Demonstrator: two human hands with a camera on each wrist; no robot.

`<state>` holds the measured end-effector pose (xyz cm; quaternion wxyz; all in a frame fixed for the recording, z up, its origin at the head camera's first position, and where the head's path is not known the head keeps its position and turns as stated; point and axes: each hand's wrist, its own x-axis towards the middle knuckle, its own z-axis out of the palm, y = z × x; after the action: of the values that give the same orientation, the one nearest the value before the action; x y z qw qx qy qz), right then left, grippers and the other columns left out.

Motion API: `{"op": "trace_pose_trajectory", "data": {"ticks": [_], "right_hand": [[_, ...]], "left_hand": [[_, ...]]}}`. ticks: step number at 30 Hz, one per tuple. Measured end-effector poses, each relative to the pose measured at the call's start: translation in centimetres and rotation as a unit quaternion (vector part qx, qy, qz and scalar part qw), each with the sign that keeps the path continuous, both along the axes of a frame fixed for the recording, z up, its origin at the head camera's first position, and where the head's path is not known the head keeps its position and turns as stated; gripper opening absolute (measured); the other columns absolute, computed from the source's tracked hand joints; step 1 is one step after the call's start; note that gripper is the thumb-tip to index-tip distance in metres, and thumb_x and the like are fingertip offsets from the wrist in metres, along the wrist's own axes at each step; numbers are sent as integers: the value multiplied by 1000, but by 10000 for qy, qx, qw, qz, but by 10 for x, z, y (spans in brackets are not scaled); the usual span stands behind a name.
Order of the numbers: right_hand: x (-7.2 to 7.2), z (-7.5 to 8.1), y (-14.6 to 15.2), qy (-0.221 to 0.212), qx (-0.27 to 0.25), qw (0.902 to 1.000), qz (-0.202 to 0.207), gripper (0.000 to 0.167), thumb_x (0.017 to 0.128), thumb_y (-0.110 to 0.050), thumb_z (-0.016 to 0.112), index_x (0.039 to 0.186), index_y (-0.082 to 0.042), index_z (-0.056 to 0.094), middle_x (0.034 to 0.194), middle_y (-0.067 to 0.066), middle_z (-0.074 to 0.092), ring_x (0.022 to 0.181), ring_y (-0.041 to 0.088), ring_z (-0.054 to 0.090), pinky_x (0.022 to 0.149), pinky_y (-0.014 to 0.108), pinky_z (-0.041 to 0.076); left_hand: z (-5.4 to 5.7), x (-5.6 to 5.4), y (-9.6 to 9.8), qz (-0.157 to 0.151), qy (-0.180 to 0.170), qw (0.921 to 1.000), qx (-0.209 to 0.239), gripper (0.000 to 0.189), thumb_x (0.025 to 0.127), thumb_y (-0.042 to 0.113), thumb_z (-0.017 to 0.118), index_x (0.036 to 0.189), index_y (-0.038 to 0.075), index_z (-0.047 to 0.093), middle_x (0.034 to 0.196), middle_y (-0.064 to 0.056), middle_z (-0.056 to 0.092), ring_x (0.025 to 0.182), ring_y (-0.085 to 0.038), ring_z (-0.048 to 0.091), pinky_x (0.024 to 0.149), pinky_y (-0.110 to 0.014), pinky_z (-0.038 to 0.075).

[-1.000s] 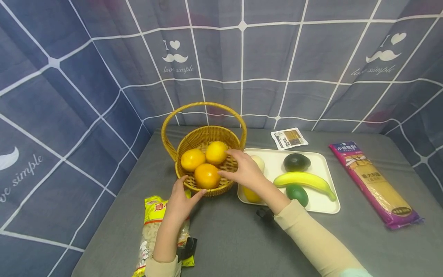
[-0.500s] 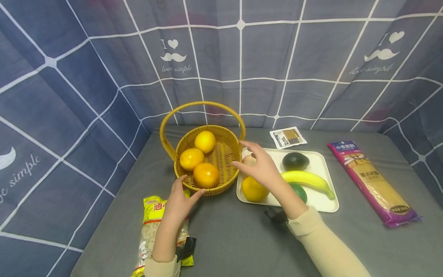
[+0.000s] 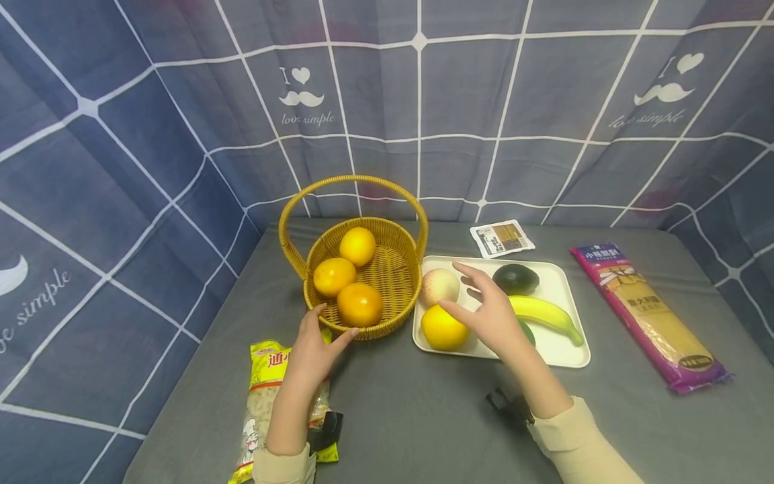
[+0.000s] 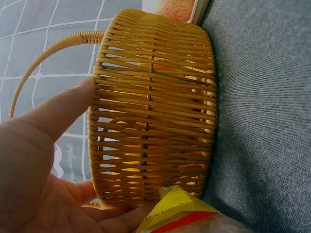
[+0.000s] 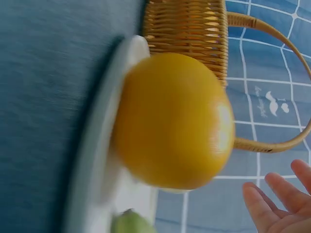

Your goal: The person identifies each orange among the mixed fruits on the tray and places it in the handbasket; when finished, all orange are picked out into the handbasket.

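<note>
Fruit in reach: round yellow-orange citrus fruit (image 3: 444,327) on the near left corner of the white rectangular plastic tray (image 3: 568,356), just beside the pale pink peach (image 3: 439,286).
Right hand: the right hand (image 3: 492,312) hovers over the tray with fingers spread and relaxed, gripping nothing — nearest the citrus and the peach.
Left hand: the left hand (image 3: 314,343) rests against the near wall of the woven yellow wicker basket (image 3: 396,269), thumb and fingers straight, touching the weave.
Handling, as a judgement: the citrus looks firm, smooth-skinned and fairly light; likely to roll — best cupped from above around its widest girth.
Axis: nearly a ball, so no clear long axis or pointing direction; in the right wrist view it bulges well above the tray rim.
Basket contents: three similar orange fruits (image 3: 359,304) lie inside.
</note>
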<state>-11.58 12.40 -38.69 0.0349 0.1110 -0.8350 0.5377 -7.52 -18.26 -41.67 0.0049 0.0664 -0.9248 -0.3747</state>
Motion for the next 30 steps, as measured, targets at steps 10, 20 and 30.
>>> {"op": "trace_pose_trajectory", "data": {"ticks": [10,20,30], "right_hand": [[10,-31,2,-370,-65,9992,-94,66,81,-27,80,138,-11,51,141,15,47,125,39,48,101,49,40],[9,-50,1,-489,338,9982,-53,67,81,-35,79,138,-11,52,139,15,50,126,34,47,101,49,41],[5,-61,3,-622,556,9965,-16,71,79,-39,79,138,-9,51,138,16,51,126,34,47,102,51,38]], "left_hand": [[1,2,-1,39,-118,9999,62,96,82,61,66,148,4,26,151,-24,25,135,-41,32,106,-58,30],[0,0,-1,-3,-60,10000,44,96,83,60,66,148,3,26,150,-26,25,135,-42,32,106,-58,30],[-1,0,-1,-35,0,10000,17,95,83,59,66,148,3,26,150,-26,26,135,-42,32,105,-58,30]]}}
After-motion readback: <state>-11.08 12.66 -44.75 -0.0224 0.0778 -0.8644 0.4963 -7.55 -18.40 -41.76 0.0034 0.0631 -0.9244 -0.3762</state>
